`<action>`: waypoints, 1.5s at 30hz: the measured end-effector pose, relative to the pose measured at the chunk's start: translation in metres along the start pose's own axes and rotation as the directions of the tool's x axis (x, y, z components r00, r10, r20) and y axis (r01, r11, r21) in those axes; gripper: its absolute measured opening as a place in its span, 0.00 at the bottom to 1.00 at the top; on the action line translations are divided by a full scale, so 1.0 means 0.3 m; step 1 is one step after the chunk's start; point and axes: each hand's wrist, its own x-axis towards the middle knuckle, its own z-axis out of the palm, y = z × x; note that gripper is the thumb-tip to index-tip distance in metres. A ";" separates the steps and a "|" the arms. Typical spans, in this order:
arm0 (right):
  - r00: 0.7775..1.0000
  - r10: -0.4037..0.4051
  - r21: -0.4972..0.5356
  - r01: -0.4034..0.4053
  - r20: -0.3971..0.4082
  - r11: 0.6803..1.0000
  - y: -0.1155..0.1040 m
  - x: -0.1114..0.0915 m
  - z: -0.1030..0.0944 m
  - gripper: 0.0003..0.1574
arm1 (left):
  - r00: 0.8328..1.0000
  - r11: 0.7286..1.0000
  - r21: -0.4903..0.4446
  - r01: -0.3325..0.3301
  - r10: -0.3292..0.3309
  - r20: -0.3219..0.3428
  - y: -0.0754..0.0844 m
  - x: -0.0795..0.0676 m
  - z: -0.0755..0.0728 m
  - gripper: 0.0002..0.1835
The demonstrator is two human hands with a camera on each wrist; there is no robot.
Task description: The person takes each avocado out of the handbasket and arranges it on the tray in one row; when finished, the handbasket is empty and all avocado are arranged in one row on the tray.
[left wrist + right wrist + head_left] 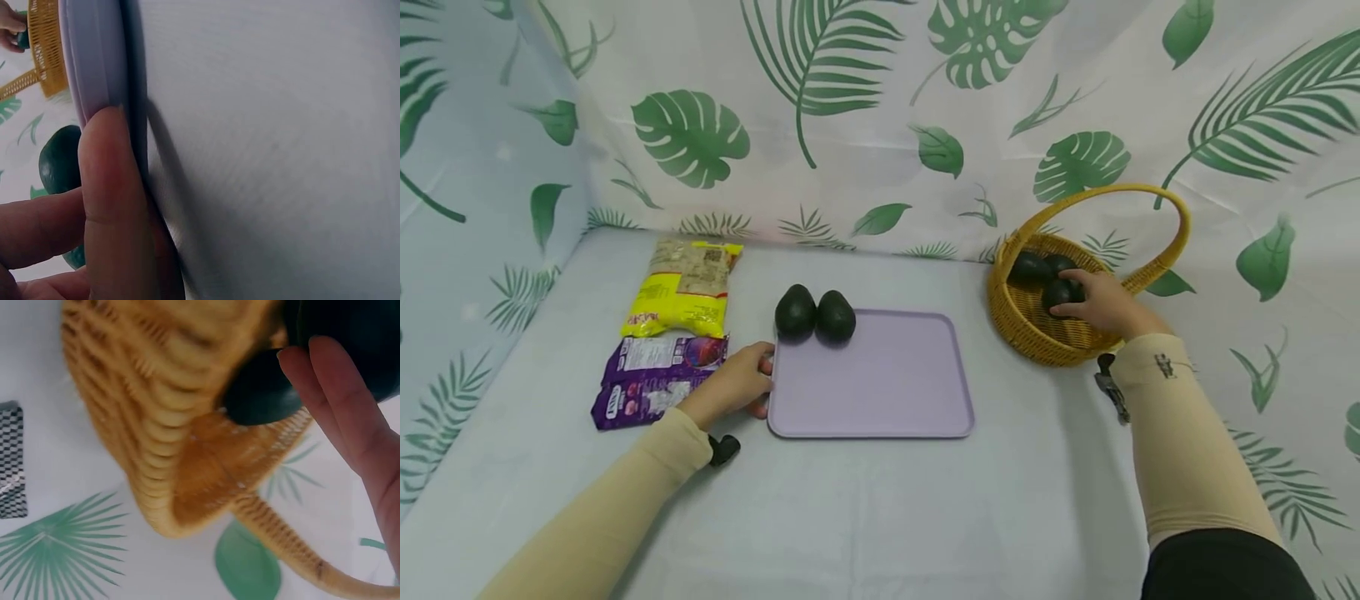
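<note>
At the left edge of a lilac tray [880,383], my left hand [737,383] holds the rim between thumb and fingers. In the left wrist view a digit [112,181] lies against the tray's side wall [97,56]. Two dark avocados [795,313] stand side by side at the tray's far left corner. Over on the right, my right hand [1105,302] reaches into a woven basket [1037,337] and grips a dark avocado [1060,293]. More avocados [1028,268] lie behind it in the basket. Two fingers [340,387] cross the gripped avocado's surface in the right wrist view.
A yellow bag [681,292] and a purple packet [647,379] lie left of the tray, the packet partly behind my left forearm. The basket's tall handle [1176,237] arches above my right hand. A leaf-printed cloth [865,150] hangs behind the white table [865,517].
</note>
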 end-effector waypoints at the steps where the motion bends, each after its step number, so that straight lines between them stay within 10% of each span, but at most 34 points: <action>1: 1.000 -0.007 0.003 0.007 -0.006 1.000 -0.010 -0.011 -0.005 0.54 | 1.000 1.000 -0.004 -0.005 0.005 -0.001 0.001 0.000 0.000 0.35; 20: 0.965 -0.197 0.094 0.215 -0.172 0.972 -0.265 -0.189 0.037 0.47 | 1.000 1.000 0.003 -0.016 0.016 0.011 -0.002 -0.006 -0.002 0.34; 33: 0.880 -0.439 0.132 0.464 -0.182 0.876 -0.465 -0.080 0.194 0.45 | 1.000 1.000 -0.012 -0.016 0.016 0.003 0.002 -0.002 0.002 0.35; 45: 0.858 -0.511 0.125 0.514 -0.057 0.849 -0.680 0.080 0.394 0.44 | 1.000 0.999 -0.037 0.013 -0.013 0.000 0.001 0.003 0.006 0.36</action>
